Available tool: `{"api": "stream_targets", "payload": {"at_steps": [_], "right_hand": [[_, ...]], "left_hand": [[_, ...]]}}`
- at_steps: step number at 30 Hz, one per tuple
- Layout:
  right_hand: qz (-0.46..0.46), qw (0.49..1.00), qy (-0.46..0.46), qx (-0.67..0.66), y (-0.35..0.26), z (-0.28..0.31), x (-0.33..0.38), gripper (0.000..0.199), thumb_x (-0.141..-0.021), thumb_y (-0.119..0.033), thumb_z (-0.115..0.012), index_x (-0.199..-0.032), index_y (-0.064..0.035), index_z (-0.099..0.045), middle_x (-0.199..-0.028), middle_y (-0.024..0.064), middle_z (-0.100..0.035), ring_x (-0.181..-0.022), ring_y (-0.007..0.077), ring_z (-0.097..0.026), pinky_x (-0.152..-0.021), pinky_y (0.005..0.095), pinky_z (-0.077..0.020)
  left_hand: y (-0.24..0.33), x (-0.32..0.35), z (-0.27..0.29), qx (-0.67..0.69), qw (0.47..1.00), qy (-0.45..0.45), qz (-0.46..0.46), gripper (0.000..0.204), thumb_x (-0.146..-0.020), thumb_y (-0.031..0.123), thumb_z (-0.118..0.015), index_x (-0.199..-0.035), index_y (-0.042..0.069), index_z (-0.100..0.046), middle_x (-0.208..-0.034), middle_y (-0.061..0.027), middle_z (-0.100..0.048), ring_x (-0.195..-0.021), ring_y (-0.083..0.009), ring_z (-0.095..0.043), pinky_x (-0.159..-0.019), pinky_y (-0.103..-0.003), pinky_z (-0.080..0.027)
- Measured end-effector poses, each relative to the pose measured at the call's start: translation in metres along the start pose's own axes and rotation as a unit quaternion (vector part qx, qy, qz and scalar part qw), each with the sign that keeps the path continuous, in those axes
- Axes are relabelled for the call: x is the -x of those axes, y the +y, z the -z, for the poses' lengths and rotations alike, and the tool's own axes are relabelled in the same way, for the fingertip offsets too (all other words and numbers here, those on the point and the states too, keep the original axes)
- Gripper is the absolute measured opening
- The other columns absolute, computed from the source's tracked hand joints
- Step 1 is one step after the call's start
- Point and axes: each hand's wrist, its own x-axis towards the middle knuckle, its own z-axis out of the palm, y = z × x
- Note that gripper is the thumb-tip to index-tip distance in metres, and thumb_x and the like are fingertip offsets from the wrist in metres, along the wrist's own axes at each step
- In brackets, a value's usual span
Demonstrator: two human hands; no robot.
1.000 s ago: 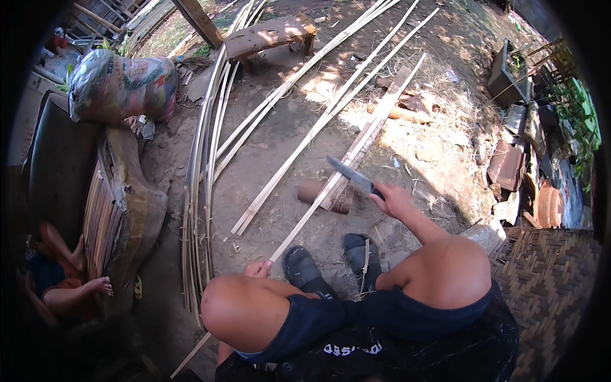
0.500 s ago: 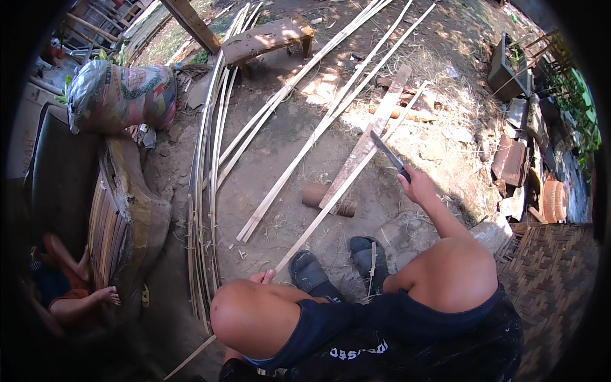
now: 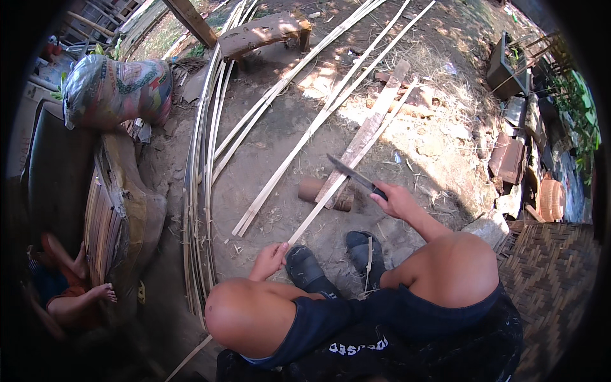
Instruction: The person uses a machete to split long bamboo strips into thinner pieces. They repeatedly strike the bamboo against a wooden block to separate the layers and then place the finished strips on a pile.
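My right hand (image 3: 396, 200) is closed round the dark handle of a knife (image 3: 351, 173). Its blade lies across a long pale bamboo strip (image 3: 310, 218), seemingly against its upper face. My left hand (image 3: 270, 258), beside my left knee, grips the strip's near part, which passes behind that knee and shows again at the lower left. Farther out, the strip runs along a wooden board (image 3: 374, 124). The board's near end rests on a short round log (image 3: 310, 188) on the ground.
More long bamboo strips (image 3: 286, 172) lie left of the board, with a curved bundle (image 3: 198, 191) beyond. A low wooden bench (image 3: 264, 37) stands ahead, and a stuffed sack (image 3: 121, 89) at the left. Another person's foot (image 3: 102, 293) shows lower left. A woven mat (image 3: 554, 286) lies right.
My right hand has drawn the knife down the strip, nearer to me and leftward. My left hand has come forward from behind the knee, still holding the strip.
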Motion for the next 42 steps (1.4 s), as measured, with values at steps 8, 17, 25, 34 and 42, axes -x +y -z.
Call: {"api": "stream_targets", "payload": {"at_steps": [8,17,25,34,42], "right_hand": [[-0.083,0.995,0.048,-0.036,0.030,0.007,-0.021,0.044,-0.095,-0.041,-0.061,-0.125,-0.0087,-0.060,-0.097,0.0243,-0.069,-0.085,0.0434,-0.067,-0.075,0.0504,-0.0539],[0.033,0.999,-0.032,0.025,-0.016,0.002,0.012,0.042,-0.095,-0.041,-0.061,-0.124,-0.0104,-0.060,-0.092,0.0245,-0.069,-0.084,0.0443,-0.067,-0.072,0.0511,-0.0543],[0.040,0.997,-0.021,-0.065,-0.037,-0.007,0.009,0.039,-0.095,-0.039,-0.060,-0.121,-0.0099,-0.061,-0.089,0.0249,-0.069,-0.083,0.0449,-0.067,-0.071,0.0526,-0.0534],[-0.075,0.994,0.037,-0.067,0.030,0.007,-0.017,0.041,-0.095,-0.039,-0.060,-0.126,-0.0120,-0.059,-0.097,0.0237,-0.069,-0.085,0.0457,-0.066,-0.073,0.0512,-0.0538],[-0.004,0.999,0.047,-0.019,0.006,0.006,0.005,0.038,-0.096,-0.037,-0.059,-0.121,-0.0082,-0.061,-0.095,0.0237,-0.069,-0.082,0.0444,-0.066,-0.074,0.0513,-0.0533]], "left_hand": [[-0.097,0.035,0.047,-0.147,0.983,0.108,-0.003,0.033,-0.098,0.032,-0.062,-0.087,0.001,-0.068,-0.062,-0.0010,-0.058,-0.053,-0.0070,-0.047,-0.048,-0.030,-0.038],[-0.075,0.010,0.032,-0.095,0.993,0.051,-0.052,0.033,-0.099,0.030,-0.060,-0.084,0.001,-0.067,-0.062,-0.0015,-0.059,-0.056,-0.0065,-0.052,-0.051,-0.027,-0.041],[-0.019,-0.011,0.004,-0.003,0.999,-0.031,0.003,0.036,-0.101,0.035,-0.058,-0.086,0.003,-0.066,-0.062,-0.0001,-0.057,-0.053,-0.0071,-0.050,-0.049,-0.025,-0.040],[-0.074,0.004,0.043,-0.003,0.996,-0.069,0.058,0.038,-0.103,0.035,-0.055,-0.088,0.003,-0.067,-0.062,0.0002,-0.057,-0.055,-0.0060,-0.050,-0.050,-0.024,-0.039],[-0.033,-0.014,0.025,-0.025,0.997,-0.035,-0.061,0.037,-0.102,0.032,-0.056,-0.086,0.000,-0.066,-0.064,0.0001,-0.056,-0.058,-0.0066,-0.050,-0.054,-0.026,-0.041]]}}
